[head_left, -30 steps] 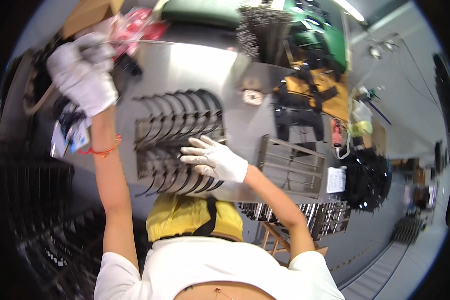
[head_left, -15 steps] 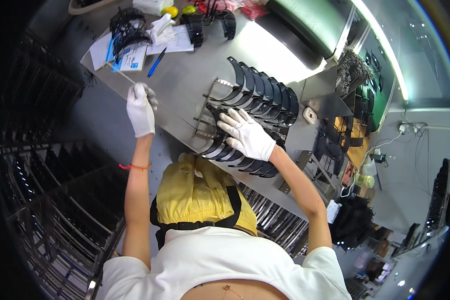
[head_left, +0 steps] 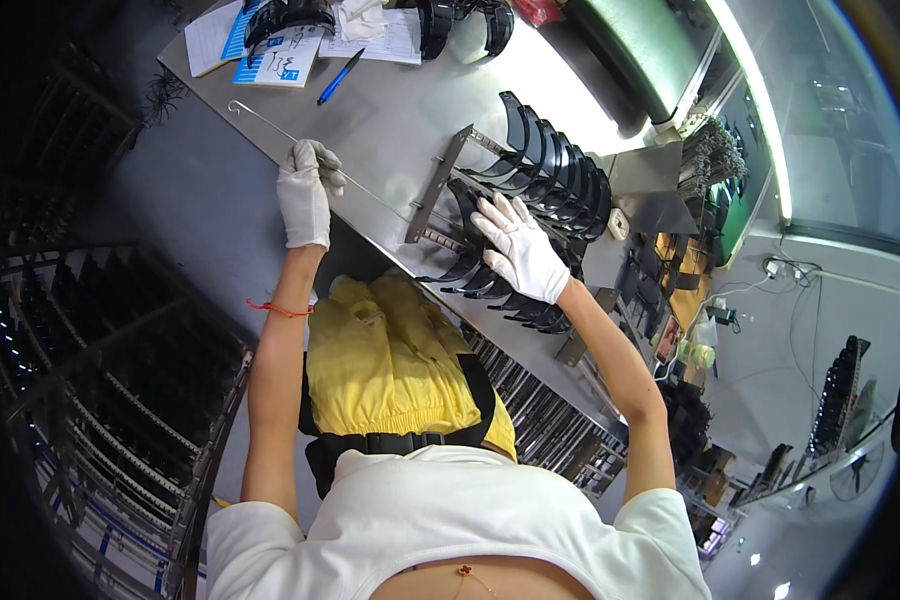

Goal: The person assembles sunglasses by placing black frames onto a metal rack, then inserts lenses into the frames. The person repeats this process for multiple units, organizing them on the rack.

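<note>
My left hand (head_left: 307, 192), in a white glove, is closed around a thin metal rod (head_left: 260, 118). One end of the rod bends into a small hook beyond my fingers. Its other end runs towards a metal rack (head_left: 442, 180) standing at the table's front edge. Rows of glossy black curved pieces (head_left: 548, 150), visor-like in shape, are lined up in the rack. My gloved right hand (head_left: 522, 250) lies over the middle row, fingers stretched out, touching the black pieces. What is under its palm is hidden.
A blue pen (head_left: 341, 77) and printed papers (head_left: 282, 60) lie on the metal table (head_left: 390, 110) at the far left, with more black parts around them. Racks of dark pieces (head_left: 120, 400) fill the left side. Under the table stands another rack (head_left: 530, 410).
The view has shifted, so the table and rack sit higher and further right. Both hands keep nearly the same places by the rack, the left still holding the rod.
</note>
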